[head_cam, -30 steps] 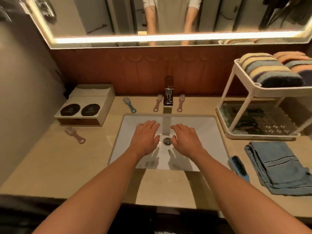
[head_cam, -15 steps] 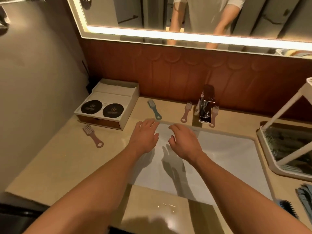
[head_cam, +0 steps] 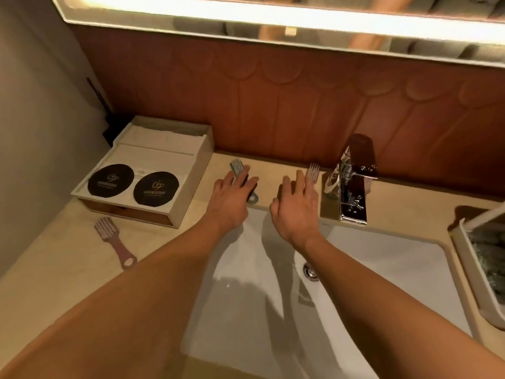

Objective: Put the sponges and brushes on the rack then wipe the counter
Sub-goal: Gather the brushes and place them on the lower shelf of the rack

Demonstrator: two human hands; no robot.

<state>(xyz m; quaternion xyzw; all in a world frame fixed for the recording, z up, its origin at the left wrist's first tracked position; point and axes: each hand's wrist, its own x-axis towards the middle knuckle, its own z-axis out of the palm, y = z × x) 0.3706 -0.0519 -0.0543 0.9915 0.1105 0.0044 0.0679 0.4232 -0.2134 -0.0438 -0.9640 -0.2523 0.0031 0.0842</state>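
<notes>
Three small flat brushes with short bristles and looped handles lie on the smooth beige counter (head_cam: 49,272). The grey-blue brush (head_cam: 237,167) sits behind the basin's back left corner. The left hand (head_cam: 232,199) is spread over its handle with straight fingers, gripping nothing; whether they touch it cannot be told. One pink brush (head_cam: 313,170) lies just left of the faucet, and the straight fingertips of the released right hand (head_cam: 296,205) reach beside its bristled head. The other pink brush (head_cam: 114,242) lies well apart to the left, in front of a cream box (head_cam: 196,170) that bears two round black discs. A square chrome faucet (head_cam: 352,198) stands over the glossy white rectangular sink (head_cam: 396,272). At the right edge, the pale plastic rack (head_cam: 461,253) shows its rounded tray rim. Scalloped brown panelling backs the counter.
</notes>
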